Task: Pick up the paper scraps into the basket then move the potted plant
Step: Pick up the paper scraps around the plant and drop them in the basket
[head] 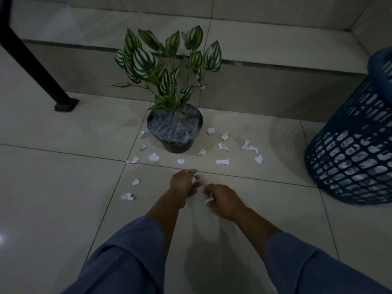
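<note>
Blue sleeves (127,251); L hand (182,184) fingers pinch scrap (193,179), R hand (223,200) fingers pinch 2nd scrap (208,201).

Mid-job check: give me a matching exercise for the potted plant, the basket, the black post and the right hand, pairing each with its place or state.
Things:
1. potted plant
2. basket
3. black post
4. right hand

Places or states:
A. far right of the view
B. pinches a paper scrap
C. upper left of the view
D. ringed by loose paper scraps

Pairs: 1-D, 2-A, 3-C, 4-B
</note>
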